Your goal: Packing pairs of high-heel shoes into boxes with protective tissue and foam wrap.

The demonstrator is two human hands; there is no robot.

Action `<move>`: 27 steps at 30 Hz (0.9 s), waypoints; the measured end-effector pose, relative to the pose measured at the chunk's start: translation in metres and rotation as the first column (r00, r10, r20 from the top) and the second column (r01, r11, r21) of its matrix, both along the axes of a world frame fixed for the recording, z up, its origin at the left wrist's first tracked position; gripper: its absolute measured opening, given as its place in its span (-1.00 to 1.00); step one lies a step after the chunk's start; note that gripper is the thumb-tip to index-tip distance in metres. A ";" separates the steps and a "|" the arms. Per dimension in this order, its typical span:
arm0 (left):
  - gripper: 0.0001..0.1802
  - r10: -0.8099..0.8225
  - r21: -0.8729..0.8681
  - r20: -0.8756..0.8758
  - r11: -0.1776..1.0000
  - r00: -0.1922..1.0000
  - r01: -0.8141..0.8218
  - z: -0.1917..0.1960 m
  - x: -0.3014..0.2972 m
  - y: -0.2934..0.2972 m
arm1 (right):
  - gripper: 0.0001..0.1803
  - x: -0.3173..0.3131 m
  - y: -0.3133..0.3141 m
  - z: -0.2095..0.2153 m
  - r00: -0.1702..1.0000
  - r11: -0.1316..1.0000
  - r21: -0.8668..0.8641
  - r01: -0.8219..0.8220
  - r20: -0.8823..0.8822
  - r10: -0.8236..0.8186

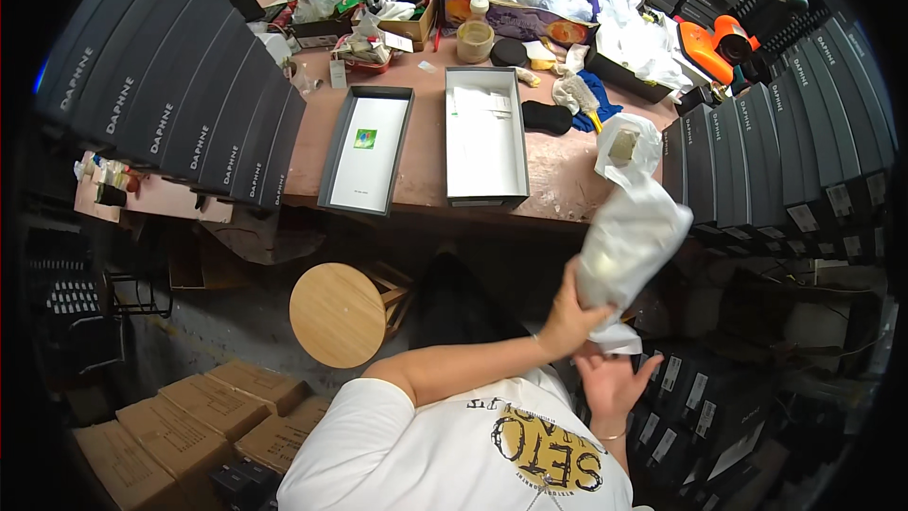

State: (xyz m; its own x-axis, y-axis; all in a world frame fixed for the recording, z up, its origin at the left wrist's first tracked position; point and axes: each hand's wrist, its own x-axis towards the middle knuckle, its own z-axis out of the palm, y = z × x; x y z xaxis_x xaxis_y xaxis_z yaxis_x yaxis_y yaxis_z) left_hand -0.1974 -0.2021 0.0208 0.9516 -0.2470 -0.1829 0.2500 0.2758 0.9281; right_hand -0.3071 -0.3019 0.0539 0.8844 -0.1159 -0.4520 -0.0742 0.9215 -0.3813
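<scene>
My left hand (566,319) is shut on the lower end of a white plastic bag (632,232) with a bulky item inside, held tilted up to the right below the table's front edge. My right hand (610,383) is just beneath it, palm up and fingers spread, touching the bag's loose bottom corner. On the wooden table (558,175) lies an open grey shoe box (482,137) lined with white paper. Its lid (367,149) lies upturned to the left of it.
Stacks of dark shoe boxes stand at the left (180,85) and the right (785,151). A round wooden stool (338,314) is below the table. Brown cartons (199,416) sit at lower left. The table's back holds clutter, a tape roll (475,41) and an orange tool (714,45).
</scene>
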 end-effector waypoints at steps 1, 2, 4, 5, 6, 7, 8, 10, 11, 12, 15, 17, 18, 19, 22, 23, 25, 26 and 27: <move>-0.11 -0.094 -0.020 0.052 0.995 0.994 0.095 -0.002 -0.010 -0.001 | 0.01 0.018 0.000 0.002 0.995 0.993 -0.075 0.093 0.041 -0.090; -0.11 -0.182 -0.030 0.105 0.982 0.978 0.186 -0.005 -0.018 0.000 | 0.00 0.031 -0.002 0.003 0.981 0.973 -0.141 0.183 0.087 -0.172; -0.13 -0.448 0.074 0.328 0.890 0.832 0.450 -0.011 -0.019 0.012 | -0.15 0.034 -0.008 -0.001 0.957 0.854 -0.455 0.252 -0.015 -0.290; -0.23 -0.557 0.044 0.355 0.813 0.751 0.581 -0.005 -0.006 0.022 | -0.22 0.026 -0.016 -0.015 0.952 0.877 -0.410 0.252 -0.057 -0.301; -0.30 -0.670 0.099 0.399 0.710 0.625 0.697 -0.006 0.013 0.035 | -0.29 0.019 -0.021 -0.026 0.945 0.896 -0.364 0.256 -0.100 -0.311; -0.36 -0.762 0.162 0.434 0.592 0.482 0.790 -0.009 0.037 0.048 | -0.33 0.023 -0.019 -0.026 0.953 0.924 -0.287 0.251 -0.095 -0.288; -0.41 -0.830 0.226 0.458 0.456 0.319 0.861 -0.013 0.065 0.061 | -0.36 0.027 -0.016 -0.024 0.958 0.945 -0.210 0.249 -0.091 -0.273; -0.59 -0.919 0.542 0.249 0.395 0.307 0.742 -0.026 0.137 0.093 | -0.38 0.035 -0.011 -0.024 0.964 0.961 -0.145 0.235 -0.090 -0.249; -0.64 -0.927 0.767 0.132 0.320 0.351 0.556 -0.032 0.175 0.106 | -0.38 0.039 -0.010 -0.025 0.965 0.961 -0.167 0.222 -0.102 -0.241; -0.74 -0.870 0.843 -0.055 0.222 0.490 0.490 -0.053 0.208 0.112 | -0.37 0.042 -0.009 -0.025 0.965 0.958 -0.191 0.212 -0.112 -0.236; -0.73 -0.868 0.971 0.073 0.174 0.492 0.164 -0.115 0.293 0.121 | -0.39 0.074 0.010 -0.023 0.945 0.919 -0.322 0.229 -0.153 -0.289; -0.74 -0.908 0.991 0.130 0.136 0.399 -0.014 -0.140 0.317 0.122 | -0.33 0.089 0.020 -0.028 0.937 0.866 -0.461 0.196 -0.173 -0.304; -0.75 -0.905 0.955 0.278 0.224 0.323 -0.194 -0.163 0.321 0.124 | -0.34 0.098 0.028 -0.022 0.939 0.836 -0.512 0.199 -0.146 -0.313; -0.77 -0.883 0.879 0.410 0.314 0.230 -0.359 -0.178 0.323 0.123 | -0.34 0.111 0.038 -0.012 0.942 0.804 -0.561 0.196 -0.121 -0.314; -0.81 -0.889 0.794 0.458 0.403 0.013 -0.455 -0.181 0.336 0.119 | -0.36 0.130 0.048 -0.002 0.942 0.735 -0.654 0.179 -0.102 -0.320; -0.83 -0.945 0.896 0.326 0.295 0.039 -0.331 -0.176 0.339 0.120 | -0.37 0.129 0.044 -0.008 0.942 0.705 -0.690 0.162 -0.106 -0.319; -0.87 -0.999 0.996 0.038 0.035 0.033 -0.077 -0.151 0.345 0.122 | -0.38 0.138 0.044 -0.007 0.930 0.655 -0.739 0.161 -0.109 -0.351; -0.89 -0.993 0.993 0.112 0.110 0.029 -0.051 -0.133 0.349 0.125 | -0.39 0.152 0.046 0.002 0.915 0.634 -0.752 0.180 -0.108 -0.389; -0.91 -0.983 0.983 0.182 0.182 0.025 -0.022 -0.114 0.351 0.132 | -0.40 0.164 0.047 0.007 0.898 0.614 -0.764 0.199 -0.109 -0.427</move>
